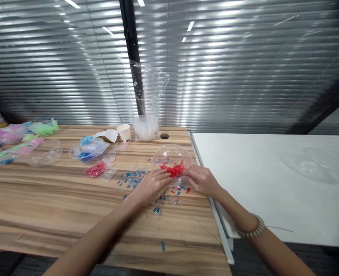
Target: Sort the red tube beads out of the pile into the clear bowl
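Observation:
A clear round plastic bowl (172,148) stands near the right edge of the wooden table, holding a bunch of thin red strips (175,168). My left hand (153,186) lies over the bowl's near left rim, fingers stretched out, fingertips touching the red strips. On the opposite side, my right hand (202,180) has its thumb and fingers pinched together at the right rim; what lies between them is too small to tell. Small blue pieces (133,177) are scattered left of the bowl, with blue and red bits in front of it.
A bag of pinkish-red pieces (97,169), a clear container with blue packets (89,151), a paper cup (124,132) and bagged plastic bowls (146,126) stand behind. Colourful bags (14,134) fill the far left. A white table (252,191) adjoins on the right.

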`<state>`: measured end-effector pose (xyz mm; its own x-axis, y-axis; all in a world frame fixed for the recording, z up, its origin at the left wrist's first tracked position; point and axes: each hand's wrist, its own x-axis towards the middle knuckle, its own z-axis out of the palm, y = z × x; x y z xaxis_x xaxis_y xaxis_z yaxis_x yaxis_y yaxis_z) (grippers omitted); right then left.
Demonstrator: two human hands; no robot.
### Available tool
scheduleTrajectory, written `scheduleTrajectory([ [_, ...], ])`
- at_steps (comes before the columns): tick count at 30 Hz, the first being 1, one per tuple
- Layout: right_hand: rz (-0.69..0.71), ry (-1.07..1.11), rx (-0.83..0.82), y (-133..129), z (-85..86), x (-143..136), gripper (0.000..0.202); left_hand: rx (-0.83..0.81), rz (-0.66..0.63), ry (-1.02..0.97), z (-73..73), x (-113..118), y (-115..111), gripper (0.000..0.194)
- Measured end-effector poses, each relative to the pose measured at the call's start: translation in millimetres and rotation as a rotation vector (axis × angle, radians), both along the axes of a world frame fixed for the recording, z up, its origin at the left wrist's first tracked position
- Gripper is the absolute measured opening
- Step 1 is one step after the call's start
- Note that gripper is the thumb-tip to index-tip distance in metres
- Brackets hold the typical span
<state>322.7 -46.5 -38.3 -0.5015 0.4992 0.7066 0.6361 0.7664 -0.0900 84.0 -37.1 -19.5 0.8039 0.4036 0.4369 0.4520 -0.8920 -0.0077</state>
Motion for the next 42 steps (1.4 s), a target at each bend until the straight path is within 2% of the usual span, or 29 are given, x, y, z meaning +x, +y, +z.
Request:
scheduleTrajectory([
  [10, 0.010, -0.002, -0.033, 0.0, 1.3, 0.4, 0.023, 0.025, 0.009, 0.046, 4.3, 0.7, -2.9, 0.024],
  [19, 0.005, -0.028, -0.057, 0.6, 0.6, 1.0, 0.022, 0.054, -0.005, 0.020, 1.0, 0.1, 0.0, 0.026],
  [30, -0.003, -0.036, -0.061, 0.1, -0.4, 1.6, 0.021, -0.028, 0.022, 0.021, 1.8, 1.1, -2.6, 0.024],
  [42, 0.008, -0.036, -0.062, -0.3, 1.5, -0.4, 0.020, -0.017, 0.009, 0.026, 0.4, 0.2, -0.9, 0.023],
])
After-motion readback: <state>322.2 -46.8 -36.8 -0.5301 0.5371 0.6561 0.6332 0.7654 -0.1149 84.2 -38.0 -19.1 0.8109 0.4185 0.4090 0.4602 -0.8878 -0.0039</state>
